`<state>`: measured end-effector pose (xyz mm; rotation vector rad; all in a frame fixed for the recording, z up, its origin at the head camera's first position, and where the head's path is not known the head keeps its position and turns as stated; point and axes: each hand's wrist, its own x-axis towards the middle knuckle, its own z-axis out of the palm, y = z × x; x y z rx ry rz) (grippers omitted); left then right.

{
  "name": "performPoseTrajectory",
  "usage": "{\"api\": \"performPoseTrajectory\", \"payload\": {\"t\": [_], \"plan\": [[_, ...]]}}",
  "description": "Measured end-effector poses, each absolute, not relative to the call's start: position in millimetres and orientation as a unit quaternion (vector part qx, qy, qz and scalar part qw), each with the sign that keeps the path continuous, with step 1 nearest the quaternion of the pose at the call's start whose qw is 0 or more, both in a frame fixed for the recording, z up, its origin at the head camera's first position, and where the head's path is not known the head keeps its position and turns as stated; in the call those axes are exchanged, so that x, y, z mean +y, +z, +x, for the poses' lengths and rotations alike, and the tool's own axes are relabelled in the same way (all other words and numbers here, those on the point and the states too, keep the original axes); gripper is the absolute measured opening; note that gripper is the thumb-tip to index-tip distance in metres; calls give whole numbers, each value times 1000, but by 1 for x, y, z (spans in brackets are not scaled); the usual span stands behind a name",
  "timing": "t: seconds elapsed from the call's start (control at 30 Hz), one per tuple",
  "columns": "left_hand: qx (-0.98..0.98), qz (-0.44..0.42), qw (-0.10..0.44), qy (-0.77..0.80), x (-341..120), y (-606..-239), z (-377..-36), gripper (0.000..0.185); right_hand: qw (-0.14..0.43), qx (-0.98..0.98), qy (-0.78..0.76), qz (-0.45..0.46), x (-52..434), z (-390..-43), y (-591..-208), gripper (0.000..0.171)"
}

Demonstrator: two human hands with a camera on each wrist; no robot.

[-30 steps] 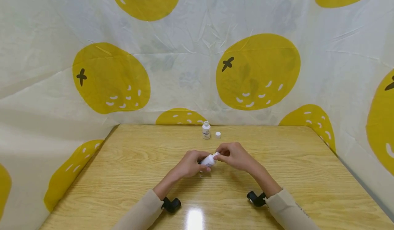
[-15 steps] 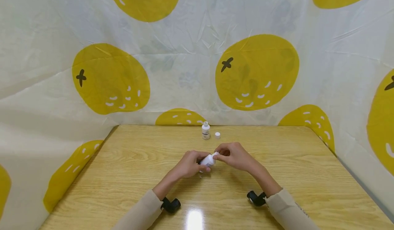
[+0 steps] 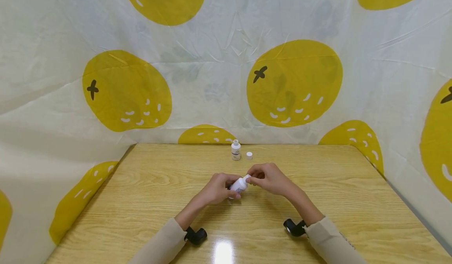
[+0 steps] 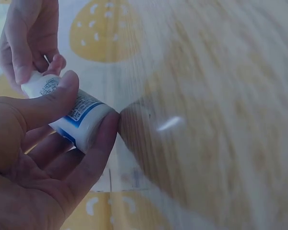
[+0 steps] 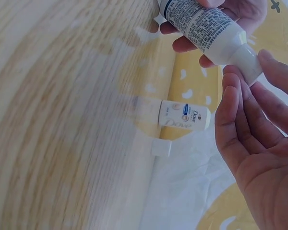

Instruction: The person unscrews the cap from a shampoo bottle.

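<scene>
Tilted above the table, a small white bottle point(image 3: 238, 186) with blue on its label lies in my left hand point(image 3: 216, 188). The left wrist view shows the thumb across its printed side and the fingers beneath its body and base. My right hand point(image 3: 271, 179) pinches the white cap point(image 5: 247, 63) at the bottle's upper end between thumb and fingers. Those fingers partly cover the cap. Farther back, a second white bottle point(image 3: 236, 152) stands upright with its neck bare; its label reads Dove in the right wrist view. Beside it on the right sits a loose white cap point(image 3: 249, 155).
The wooden table point(image 3: 152, 185) has a glossy top with a bright reflection near its front edge. Behind it and at both sides hangs a pale cloth point(image 3: 208, 87) printed with yellow fruit. Black wrist cameras point(image 3: 196, 236) project from both sleeves.
Both hands and the held bottle stay almost in place. Only a slight shift of the right fingers at the cap shows, and the whole head view has drifted a little.
</scene>
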<state>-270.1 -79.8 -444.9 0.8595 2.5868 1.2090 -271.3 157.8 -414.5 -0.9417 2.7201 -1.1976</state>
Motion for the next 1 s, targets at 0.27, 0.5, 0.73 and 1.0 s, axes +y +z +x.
{"api": "performPoseTrajectory", "payload": {"t": [0.27,0.5,0.73,1.0], "plan": [[856,298,86,414,-80,-445,-270,40,9,872,-379,-308,158,-272,-415,17],[857,298,87,413,-81,-445,-270,40,10,872,-384,-304,158,-271,-414,20],[862,290,89,406,-81,-445,-269,38,33,873,-399,-279,157,-269,-413,22],[860,293,87,408,-80,-444,-269,38,29,874,-389,-292,157,-269,-412,18]]}}
